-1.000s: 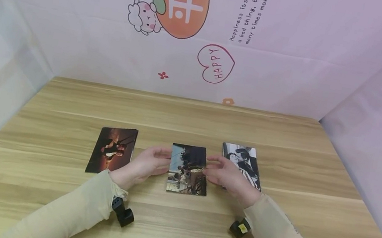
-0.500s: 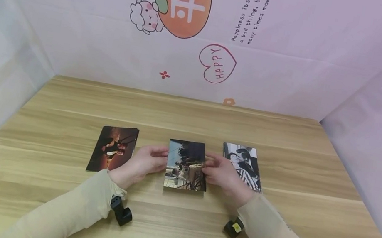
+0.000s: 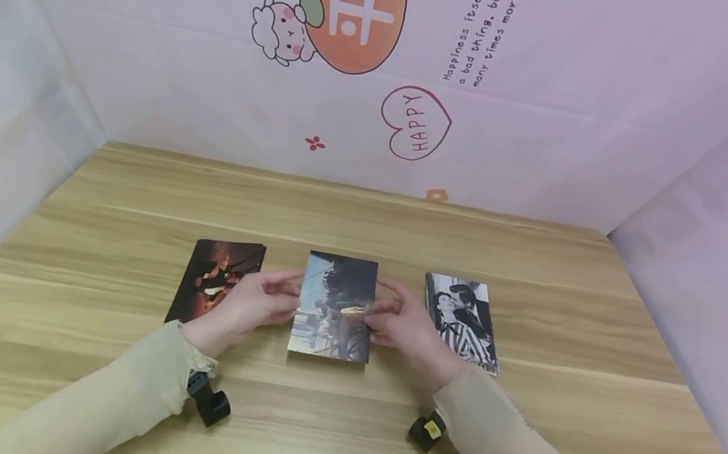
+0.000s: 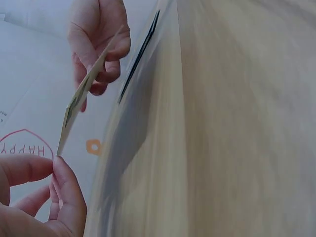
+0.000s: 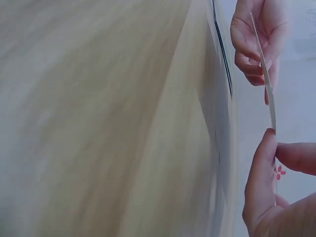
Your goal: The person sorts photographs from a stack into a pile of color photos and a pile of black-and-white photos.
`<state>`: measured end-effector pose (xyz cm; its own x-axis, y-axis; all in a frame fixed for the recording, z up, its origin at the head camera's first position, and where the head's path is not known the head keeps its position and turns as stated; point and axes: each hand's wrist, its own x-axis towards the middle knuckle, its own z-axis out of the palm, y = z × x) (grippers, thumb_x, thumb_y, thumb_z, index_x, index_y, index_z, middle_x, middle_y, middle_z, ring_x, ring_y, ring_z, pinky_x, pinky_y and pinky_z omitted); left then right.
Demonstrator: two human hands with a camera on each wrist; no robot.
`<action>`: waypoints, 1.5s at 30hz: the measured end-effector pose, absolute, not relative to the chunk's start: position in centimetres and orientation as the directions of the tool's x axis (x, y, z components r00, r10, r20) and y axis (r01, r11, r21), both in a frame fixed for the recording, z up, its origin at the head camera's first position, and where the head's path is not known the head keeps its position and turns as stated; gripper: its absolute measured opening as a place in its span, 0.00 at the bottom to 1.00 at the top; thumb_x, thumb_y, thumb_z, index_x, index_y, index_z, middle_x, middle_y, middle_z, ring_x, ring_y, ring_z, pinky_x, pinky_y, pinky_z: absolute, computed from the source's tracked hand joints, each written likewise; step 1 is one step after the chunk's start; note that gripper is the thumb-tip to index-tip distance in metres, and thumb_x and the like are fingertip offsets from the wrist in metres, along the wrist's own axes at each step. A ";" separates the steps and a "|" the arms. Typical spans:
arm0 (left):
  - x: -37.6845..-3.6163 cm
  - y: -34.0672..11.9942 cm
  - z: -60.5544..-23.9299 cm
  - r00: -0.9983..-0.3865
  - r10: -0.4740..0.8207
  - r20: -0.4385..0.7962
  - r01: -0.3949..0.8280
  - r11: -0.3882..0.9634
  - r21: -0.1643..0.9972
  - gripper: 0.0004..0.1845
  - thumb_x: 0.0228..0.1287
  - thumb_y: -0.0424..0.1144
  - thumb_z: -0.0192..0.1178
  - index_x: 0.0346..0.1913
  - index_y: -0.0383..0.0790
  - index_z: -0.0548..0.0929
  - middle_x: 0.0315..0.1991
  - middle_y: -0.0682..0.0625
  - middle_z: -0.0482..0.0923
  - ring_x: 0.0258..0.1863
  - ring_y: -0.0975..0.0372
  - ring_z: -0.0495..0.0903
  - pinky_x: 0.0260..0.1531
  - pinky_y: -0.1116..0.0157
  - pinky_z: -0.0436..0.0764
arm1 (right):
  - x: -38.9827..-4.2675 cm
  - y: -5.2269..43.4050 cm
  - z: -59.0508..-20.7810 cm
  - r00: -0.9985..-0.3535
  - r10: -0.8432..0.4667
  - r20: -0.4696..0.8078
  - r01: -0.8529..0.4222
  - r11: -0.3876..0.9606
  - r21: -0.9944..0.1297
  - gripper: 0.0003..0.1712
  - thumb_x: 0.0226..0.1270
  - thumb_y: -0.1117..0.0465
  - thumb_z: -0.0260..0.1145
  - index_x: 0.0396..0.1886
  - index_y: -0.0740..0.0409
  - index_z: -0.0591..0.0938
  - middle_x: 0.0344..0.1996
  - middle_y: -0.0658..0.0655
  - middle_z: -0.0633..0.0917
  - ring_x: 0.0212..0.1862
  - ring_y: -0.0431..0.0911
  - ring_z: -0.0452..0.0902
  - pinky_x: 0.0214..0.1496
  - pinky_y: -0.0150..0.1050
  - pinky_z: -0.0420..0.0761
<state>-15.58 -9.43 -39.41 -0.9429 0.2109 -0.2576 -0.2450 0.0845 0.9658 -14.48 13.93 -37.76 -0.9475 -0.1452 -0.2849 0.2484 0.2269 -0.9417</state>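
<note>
A photo card [image 3: 336, 307] with a picture of figures against a blue sky is held above the table between both hands. At its left edge my left hand [image 3: 244, 311] pinches it between thumb and fingers. The right edge is pinched by my right hand [image 3: 411, 333]. Seen edge-on in the left wrist view, the card [image 4: 81, 96] is thin; whether it is one sheet or several I cannot tell. Left of it lies a dark orange photo stack [image 3: 236, 254], partly hidden by my left hand. On the right rests a black-and-white photo stack [image 3: 467, 317].
The wood-grain table [image 3: 313, 443] runs back to a white cloth wall [image 3: 181, 68] printed with an orange fruit and a heart. Cloth walls also stand at both sides. A black wrist camera [image 3: 212, 402] sits under each sleeve.
Both hands have lifted the middle photo card off the table and carried it slightly left and away from the person. The two side stacks have stayed in place.
</note>
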 end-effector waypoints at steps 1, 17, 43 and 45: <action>-15.7 -9.8 -39.4 -0.943 0.211 -0.258 -0.243 0.094 0.965 0.30 0.60 0.23 0.57 0.67 0.35 0.68 0.45 0.44 0.76 0.34 0.68 0.77 0.38 0.72 0.81 | -14.6 13.6 -37.8 -0.950 -0.141 -0.280 0.247 0.213 -0.945 0.42 0.57 0.78 0.59 0.72 0.59 0.58 0.42 0.62 0.79 0.34 0.43 0.78 0.38 0.40 0.84; -15.4 -16.3 -37.9 -0.936 0.247 -0.249 -0.196 0.222 0.955 0.32 0.64 0.25 0.54 0.71 0.34 0.59 0.40 0.48 0.75 0.32 0.71 0.77 0.36 0.75 0.80 | -15.7 7.3 -38.0 -0.955 -0.176 -0.239 0.210 0.167 -0.963 0.45 0.55 0.80 0.61 0.72 0.52 0.61 0.39 0.63 0.81 0.34 0.45 0.79 0.37 0.40 0.85; -15.6 -22.8 -38.5 -0.934 0.254 -0.250 -0.140 0.384 0.913 0.36 0.64 0.25 0.54 0.71 0.26 0.50 0.47 0.40 0.74 0.35 0.75 0.77 0.40 0.75 0.80 | -17.8 0.0 -38.7 -0.933 -0.216 -0.287 0.251 0.180 -0.951 0.42 0.53 0.80 0.64 0.68 0.54 0.67 0.28 0.56 0.79 0.23 0.41 0.75 0.32 0.36 0.84; -15.7 -23.1 -38.5 -0.935 0.247 -0.254 -0.143 0.393 0.908 0.37 0.63 0.25 0.55 0.71 0.27 0.51 0.46 0.42 0.75 0.35 0.75 0.77 0.40 0.75 0.81 | -18.1 -0.3 -38.8 -0.932 -0.220 -0.288 0.247 0.194 -0.949 0.42 0.53 0.80 0.65 0.68 0.55 0.67 0.28 0.57 0.80 0.25 0.42 0.77 0.34 0.36 0.85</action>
<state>-15.68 -23.11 -38.51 -0.9349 0.2475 -0.2544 -0.1430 0.3934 0.9082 -18.07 -0.27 -38.83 -0.9320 -0.2205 -0.2877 0.2473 0.1936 -0.9494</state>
